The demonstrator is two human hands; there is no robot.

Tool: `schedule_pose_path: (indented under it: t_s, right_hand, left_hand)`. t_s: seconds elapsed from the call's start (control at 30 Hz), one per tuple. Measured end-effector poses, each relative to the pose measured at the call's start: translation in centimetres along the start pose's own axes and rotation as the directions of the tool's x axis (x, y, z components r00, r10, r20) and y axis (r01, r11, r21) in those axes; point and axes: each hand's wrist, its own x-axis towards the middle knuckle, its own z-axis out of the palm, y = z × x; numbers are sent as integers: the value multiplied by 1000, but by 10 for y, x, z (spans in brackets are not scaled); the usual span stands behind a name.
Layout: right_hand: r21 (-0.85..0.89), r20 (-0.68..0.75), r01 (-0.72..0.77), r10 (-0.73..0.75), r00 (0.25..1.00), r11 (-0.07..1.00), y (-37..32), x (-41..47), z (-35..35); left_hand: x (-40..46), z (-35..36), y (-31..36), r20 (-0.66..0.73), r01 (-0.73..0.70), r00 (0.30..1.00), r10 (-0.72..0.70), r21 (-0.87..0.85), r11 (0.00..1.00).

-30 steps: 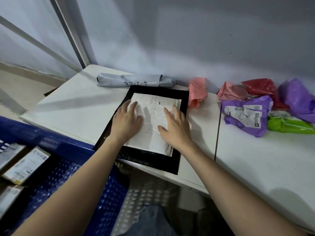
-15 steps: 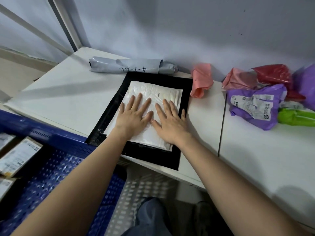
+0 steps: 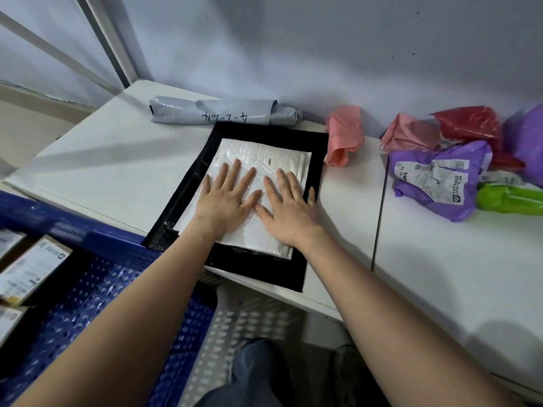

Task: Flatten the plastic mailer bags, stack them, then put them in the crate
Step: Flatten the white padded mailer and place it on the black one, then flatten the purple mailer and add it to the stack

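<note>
white mailer (image 3: 264, 160) | long axis toward wall | left hand (image 3: 226, 201), right hand (image 3: 289, 208) flat, fingers spread

A: Which colours are seen on the bench (image 3: 117, 171)?

B: White is seen for the bench itself. A black mat (image 3: 258, 271) is laid there, with a white, crinkled mailer (image 3: 264, 160) on it.

A: And by the wall?

B: A grey roll (image 3: 211, 111) marked with black handwriting, a pink bag (image 3: 343, 136), a red bag (image 3: 467, 121), a purple bag (image 3: 440, 177) bearing a white printed label, and a green bag (image 3: 508, 199).

A: The crate (image 3: 88, 289)?

B: Blue, patterned with small perforations.
</note>
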Motion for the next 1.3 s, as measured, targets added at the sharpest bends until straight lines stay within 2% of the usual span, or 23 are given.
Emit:
schedule_pose_path:
  t_s: [0.07, 0.17, 0.3, 0.43, 0.7, 0.83, 1.07, 1.17, 1.3]
  right_hand:
    - [36, -7, 18, -18, 1000, 999, 2, -2, -2]
    - [180, 19, 37, -41, 999, 983, 10, -5, -16]
    - [317, -64, 85, -68, 996, 945, 25, -17, -37]
    - [298, -134, 96, -58, 989, 950, 45, -35, -51]
    - [208, -202, 40, 3, 979, 977, 98, -87, -79]
    - [194, -244, -29, 77, 967, 981, 123, -115, -93]
    - [227, -385, -107, 190, 903, 968, 171, -150, -95]
    - [326, -420, -124, 261, 869, 937, 193, -153, -84]
    - [506, -398, -143, 377, 836, 851, 213, -152, -72]
  left_hand:
    - [-1, -4, 1, 22, 1, 1000, -2, 43, 999]
    - [-3, -13, 6, 62, 12, 998, -18, 105, 994]
    - [-5, -30, 22, -24, 6, 1000, -3, 125, 992]
    - [-10, -53, 45, -116, -33, 992, 45, 105, 994]
    - [-21, -77, 111, -189, -81, 979, 74, -32, 996]
    - [-27, -74, 147, -193, -111, 977, 88, -113, 987]
    - [-29, -48, 210, -185, -216, 965, 187, -153, 964]
    - [-27, -36, 231, -146, -228, 968, 204, -175, 958]
    - [-22, -21, 250, -41, -215, 977, 212, -253, 943]
